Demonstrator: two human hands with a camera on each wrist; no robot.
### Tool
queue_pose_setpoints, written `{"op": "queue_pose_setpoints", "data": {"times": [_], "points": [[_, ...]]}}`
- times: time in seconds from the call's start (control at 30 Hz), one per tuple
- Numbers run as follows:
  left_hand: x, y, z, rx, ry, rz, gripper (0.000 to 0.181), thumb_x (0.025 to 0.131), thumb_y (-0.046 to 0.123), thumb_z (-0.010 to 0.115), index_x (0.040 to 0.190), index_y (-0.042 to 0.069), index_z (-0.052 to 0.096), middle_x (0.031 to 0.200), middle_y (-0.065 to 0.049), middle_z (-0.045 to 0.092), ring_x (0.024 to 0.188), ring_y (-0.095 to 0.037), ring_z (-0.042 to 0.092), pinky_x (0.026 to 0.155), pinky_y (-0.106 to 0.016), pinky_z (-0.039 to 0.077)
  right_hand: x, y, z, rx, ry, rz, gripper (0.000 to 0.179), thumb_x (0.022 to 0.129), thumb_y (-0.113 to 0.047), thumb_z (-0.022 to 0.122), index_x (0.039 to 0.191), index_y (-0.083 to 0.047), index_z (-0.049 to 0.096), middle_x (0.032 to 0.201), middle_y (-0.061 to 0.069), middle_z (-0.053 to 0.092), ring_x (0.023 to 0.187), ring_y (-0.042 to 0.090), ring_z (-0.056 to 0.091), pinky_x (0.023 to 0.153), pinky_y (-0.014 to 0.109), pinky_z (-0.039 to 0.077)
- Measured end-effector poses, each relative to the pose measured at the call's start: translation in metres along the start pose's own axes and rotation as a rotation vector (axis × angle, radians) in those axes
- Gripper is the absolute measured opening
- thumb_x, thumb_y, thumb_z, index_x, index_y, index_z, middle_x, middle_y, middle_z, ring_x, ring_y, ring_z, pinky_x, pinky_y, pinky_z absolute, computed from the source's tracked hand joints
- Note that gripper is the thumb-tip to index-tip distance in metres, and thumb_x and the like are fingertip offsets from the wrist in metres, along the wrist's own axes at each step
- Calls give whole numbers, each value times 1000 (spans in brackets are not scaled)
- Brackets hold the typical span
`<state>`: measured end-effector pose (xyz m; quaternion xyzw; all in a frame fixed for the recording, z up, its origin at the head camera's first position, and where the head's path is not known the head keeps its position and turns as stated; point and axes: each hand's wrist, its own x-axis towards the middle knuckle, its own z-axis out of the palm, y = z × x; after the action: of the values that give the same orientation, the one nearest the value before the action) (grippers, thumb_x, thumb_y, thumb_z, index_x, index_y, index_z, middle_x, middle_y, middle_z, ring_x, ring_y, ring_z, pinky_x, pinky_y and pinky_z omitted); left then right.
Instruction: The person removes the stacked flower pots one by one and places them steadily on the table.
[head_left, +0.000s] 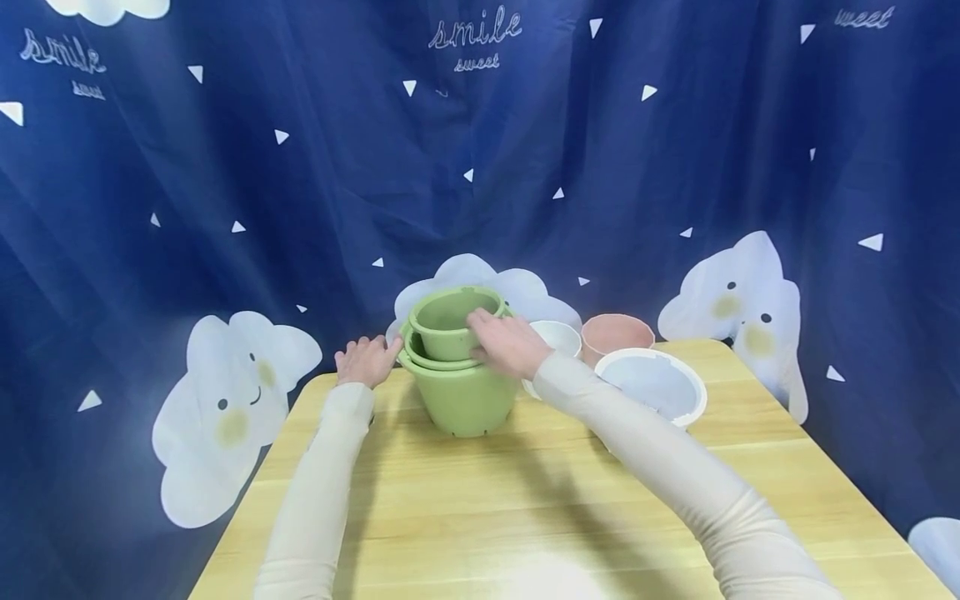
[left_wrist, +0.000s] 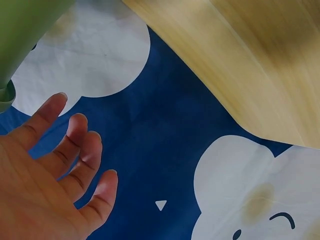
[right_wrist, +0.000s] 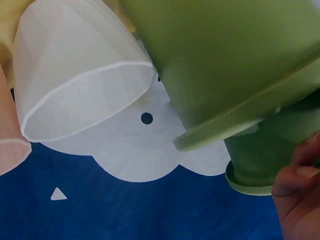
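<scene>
Three green plant pots sit nested near the back of the table. The large pot stands upright at the bottom, the rim of a middle pot shows inside it, and a small pot rises out of the top. My right hand pinches the small pot's rim on its right side, fingers bent over the edge. At the left, my left hand is spread with its thumb side right at the large pot's rim. Its fingers are loose and hold nothing in the left wrist view.
Right of the stack stand a white pot, a pink pot and a wider white-rimmed pot, partly behind my right forearm. The wooden table ends just behind the pots, where a dark blue cloud-print curtain hangs.
</scene>
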<state>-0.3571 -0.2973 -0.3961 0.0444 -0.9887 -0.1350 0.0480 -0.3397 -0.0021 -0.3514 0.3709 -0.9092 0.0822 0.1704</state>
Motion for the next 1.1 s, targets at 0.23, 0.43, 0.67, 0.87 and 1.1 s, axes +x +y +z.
{"op": "queue_pose_setpoints", "data": {"times": [0.23,0.43,0.67,0.87,1.1], "points": [[2,2,-1,-1,-3,3,81,101,63,17,138,4,59,137,-27,56,128,-49,47,104,-70,31,0,-5,-6,-86,28,-57,33,98,-31,69,120,-11,55,110,3,60,75,21,68,79,44,56],[0,3,0,-3,3,-2,81,101,65,18,136,5,61,135,-27,57,128,-49,47,104,-70,31,-3,-6,-5,-190,101,-138,27,100,-30,66,115,-11,55,103,2,55,70,18,66,60,36,53],[-3,5,-3,-8,4,-1,81,101,64,17,136,5,60,136,-26,56,129,-48,47,105,-70,31,-4,-2,-5,-256,163,-184,28,100,-31,64,113,-8,55,102,4,55,70,20,66,52,34,51],[-4,5,-4,-4,14,3,80,102,63,17,131,4,63,133,-28,58,125,-50,49,102,-69,33,-3,2,-11,-322,266,-224,29,97,-30,67,109,-7,55,99,5,55,67,22,65,49,35,53],[-3,2,-1,-3,7,-1,80,101,63,18,133,4,62,135,-28,57,125,-50,49,102,-69,33,-2,5,-24,-323,305,-216,29,98,-30,67,108,-6,53,99,6,53,64,22,64,50,38,52]]}}
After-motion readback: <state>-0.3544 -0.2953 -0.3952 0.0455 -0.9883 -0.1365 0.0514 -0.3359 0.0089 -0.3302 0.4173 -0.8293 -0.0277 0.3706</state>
